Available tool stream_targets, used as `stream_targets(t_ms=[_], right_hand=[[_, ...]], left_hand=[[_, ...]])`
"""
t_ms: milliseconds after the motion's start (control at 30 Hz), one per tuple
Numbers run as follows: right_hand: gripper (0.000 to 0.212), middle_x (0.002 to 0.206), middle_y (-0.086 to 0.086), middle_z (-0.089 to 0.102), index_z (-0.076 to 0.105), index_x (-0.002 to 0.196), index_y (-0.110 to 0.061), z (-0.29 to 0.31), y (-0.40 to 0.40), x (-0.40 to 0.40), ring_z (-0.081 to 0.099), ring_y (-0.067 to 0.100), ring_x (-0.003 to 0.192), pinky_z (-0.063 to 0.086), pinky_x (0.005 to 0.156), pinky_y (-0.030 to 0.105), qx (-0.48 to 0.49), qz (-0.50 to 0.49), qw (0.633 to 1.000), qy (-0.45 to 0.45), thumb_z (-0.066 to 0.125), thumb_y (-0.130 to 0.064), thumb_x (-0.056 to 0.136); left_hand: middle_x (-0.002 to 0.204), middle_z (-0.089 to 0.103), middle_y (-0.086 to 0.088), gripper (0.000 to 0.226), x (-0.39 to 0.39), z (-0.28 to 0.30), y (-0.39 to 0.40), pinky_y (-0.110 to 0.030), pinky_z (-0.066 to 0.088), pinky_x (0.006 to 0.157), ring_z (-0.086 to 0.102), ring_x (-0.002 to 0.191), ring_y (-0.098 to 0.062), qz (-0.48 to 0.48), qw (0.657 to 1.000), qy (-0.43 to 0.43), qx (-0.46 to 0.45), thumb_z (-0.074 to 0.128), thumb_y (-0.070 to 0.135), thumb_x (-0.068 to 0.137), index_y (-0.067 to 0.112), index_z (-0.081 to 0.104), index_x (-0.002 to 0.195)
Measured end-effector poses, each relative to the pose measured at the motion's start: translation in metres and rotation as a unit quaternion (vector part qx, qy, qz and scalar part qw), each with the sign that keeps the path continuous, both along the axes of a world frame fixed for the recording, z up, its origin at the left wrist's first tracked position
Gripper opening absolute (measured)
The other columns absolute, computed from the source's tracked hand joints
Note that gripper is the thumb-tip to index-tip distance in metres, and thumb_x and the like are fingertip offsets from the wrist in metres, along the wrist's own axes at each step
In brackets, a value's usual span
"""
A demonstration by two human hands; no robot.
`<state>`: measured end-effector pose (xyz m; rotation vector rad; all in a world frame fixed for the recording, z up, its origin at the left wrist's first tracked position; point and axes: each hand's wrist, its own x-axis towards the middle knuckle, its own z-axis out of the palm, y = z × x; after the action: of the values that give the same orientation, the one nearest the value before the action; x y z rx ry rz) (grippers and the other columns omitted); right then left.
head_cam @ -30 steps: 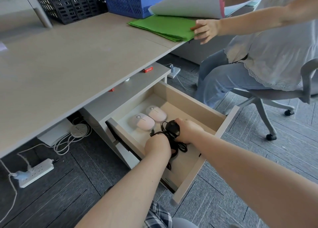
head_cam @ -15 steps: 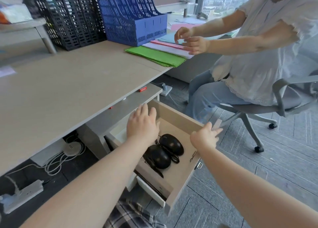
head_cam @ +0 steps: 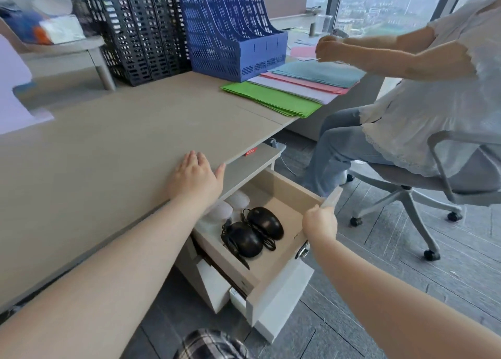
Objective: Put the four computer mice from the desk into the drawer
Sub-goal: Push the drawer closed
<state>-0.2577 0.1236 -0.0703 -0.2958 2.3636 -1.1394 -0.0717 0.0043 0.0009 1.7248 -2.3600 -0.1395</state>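
Observation:
The wooden drawer (head_cam: 282, 185) under the desk (head_cam: 108, 147) stands pulled out. Inside lie two black corded mice, one nearer me (head_cam: 244, 239) and one just behind it (head_cam: 267, 222), their cables bunched around them. Two pale pink mice (head_cam: 221, 209) (head_cam: 240, 199) sit further back, partly hidden by the desk edge and my left hand. My left hand (head_cam: 193, 178) rests flat on the desk edge above the drawer, fingers apart. My right hand (head_cam: 320, 223) grips the drawer front (head_cam: 332, 197) at its top edge.
Another person sits on a grey swivel chair (head_cam: 423, 185) close to the right of the drawer, hands over coloured folders (head_cam: 273, 98). Black (head_cam: 141, 36) and blue (head_cam: 233, 31) file racks stand at the back of the desk. Lower white drawers (head_cam: 279, 299) are below.
Both hands have left the black mice in the drawer. My left hand rose onto the desk edge, and my right hand moved to the drawer front and closed on it. The view tilted up.

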Motion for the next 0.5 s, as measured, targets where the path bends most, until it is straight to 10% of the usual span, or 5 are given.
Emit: stream_targets(t_ms=[267, 400, 500], right_hand=[[0.034, 0.076, 0.006, 0.055, 0.053, 0.088, -0.003, -0.023, -0.024, 0.038, 0.054, 0.032, 0.087, 0.038, 0.074, 0.037, -0.104, 0.086, 0.991, -0.026, 0.029, -0.024, 0.100], [0.040, 0.123, 0.003, 0.061, 0.053, 0.132, -0.018, -0.022, -0.046, 0.051, 0.056, 0.028, 0.116, 0.045, 0.102, 0.040, -0.097, 0.138, 0.984, -0.055, 0.033, -0.030, 0.100], [0.039, 0.112, 0.008, 0.062, 0.051, 0.133, -0.018, -0.022, -0.062, 0.058, 0.059, 0.030, 0.103, 0.047, 0.091, 0.037, -0.089, 0.172, 0.980, -0.047, 0.033, -0.028, 0.100]], left_hand=[[0.160, 0.012, -0.010, 0.071, 0.004, 0.003, -0.034, -0.039, 0.009, 0.120, 0.008, 0.147, -0.020, -0.022, 0.998, -0.050, 0.029, 0.018, 0.053, 0.096, 0.006, 0.017, 0.149], [0.160, 0.010, -0.008, 0.072, 0.003, 0.003, -0.041, -0.039, 0.007, 0.120, 0.007, 0.147, -0.018, -0.029, 0.998, -0.049, 0.028, 0.020, 0.054, 0.095, 0.008, 0.016, 0.150], [0.161, 0.008, -0.006, 0.072, 0.002, 0.003, -0.045, -0.038, 0.007, 0.120, 0.005, 0.147, -0.017, -0.036, 0.997, -0.053, 0.033, 0.020, 0.054, 0.095, 0.009, 0.014, 0.150]])
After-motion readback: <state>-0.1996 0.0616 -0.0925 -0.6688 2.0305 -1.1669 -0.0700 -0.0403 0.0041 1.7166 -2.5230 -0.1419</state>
